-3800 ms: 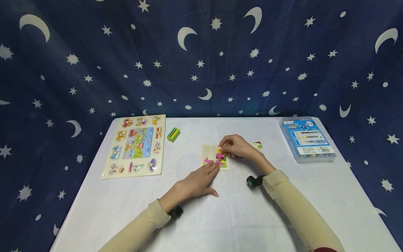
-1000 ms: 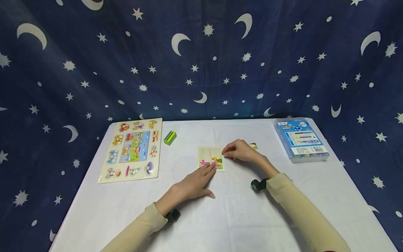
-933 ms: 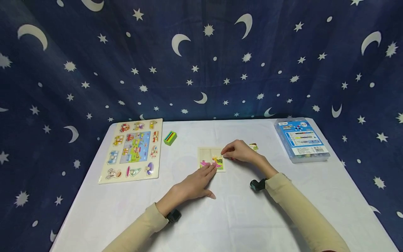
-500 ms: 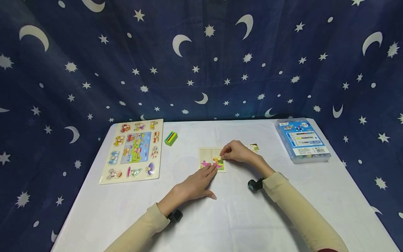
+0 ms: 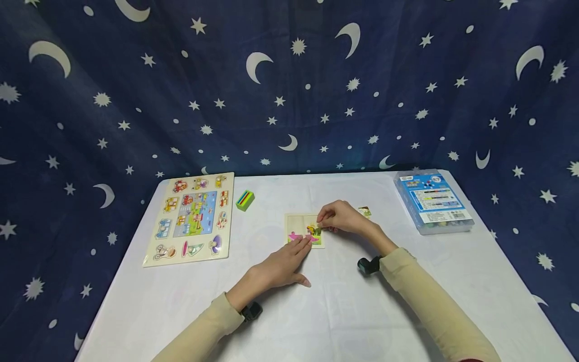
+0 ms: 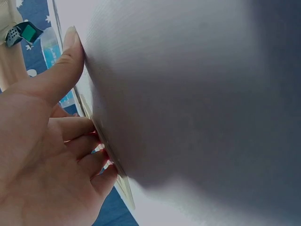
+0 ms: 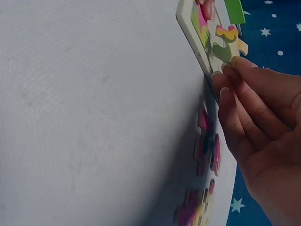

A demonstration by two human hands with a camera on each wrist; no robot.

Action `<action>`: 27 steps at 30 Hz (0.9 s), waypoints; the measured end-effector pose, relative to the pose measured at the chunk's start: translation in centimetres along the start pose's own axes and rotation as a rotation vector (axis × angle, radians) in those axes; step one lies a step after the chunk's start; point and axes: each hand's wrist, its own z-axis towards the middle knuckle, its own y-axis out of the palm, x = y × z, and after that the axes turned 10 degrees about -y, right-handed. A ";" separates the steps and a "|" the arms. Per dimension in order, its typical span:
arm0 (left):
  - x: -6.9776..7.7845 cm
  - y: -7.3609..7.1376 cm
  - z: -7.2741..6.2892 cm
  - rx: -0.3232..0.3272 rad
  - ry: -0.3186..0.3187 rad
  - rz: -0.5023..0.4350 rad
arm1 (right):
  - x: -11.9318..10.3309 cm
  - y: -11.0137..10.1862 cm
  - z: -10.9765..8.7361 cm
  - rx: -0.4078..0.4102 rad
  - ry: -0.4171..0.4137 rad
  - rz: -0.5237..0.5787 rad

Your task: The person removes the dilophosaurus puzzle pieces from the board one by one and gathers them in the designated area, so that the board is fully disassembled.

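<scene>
A small wooden jigsaw tray [image 5: 298, 215] lies mid-table, with pink and green puzzle pieces [image 5: 294, 235] along its near side. My left hand [image 5: 281, 262] rests over those pieces with its fingers straight and thumb spread; its fingertips hide part of them. At the tray's right side, my right hand [image 5: 342, 216] pinches a yellow and green puzzle piece [image 7: 225, 42] between thumb and fingertips. That piece stands over the tray's bare wood in the right wrist view. Several loose puzzle pieces [image 7: 204, 141] lie on the table below the right hand, mostly hidden from the head view.
Another puzzle piece [image 5: 364, 211] shows behind the right wrist. A large picture puzzle board [image 5: 187, 256] lies at the left, with a green striped block [image 5: 245, 200] beside it. At the back right sits a clear plastic box [image 5: 434, 203] with a blue label. A starry curtain hangs behind.
Earlier a pink piece was at the right fingertips over the tray; since then it has left that spot and the yellow and green piece shows there. The left hand has stayed in place.
</scene>
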 end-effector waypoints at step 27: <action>0.1 -0.1 -0.1 0.018 0.027 -0.005 | 3.4 -6.0 -6.1 0.167 0.088 -0.072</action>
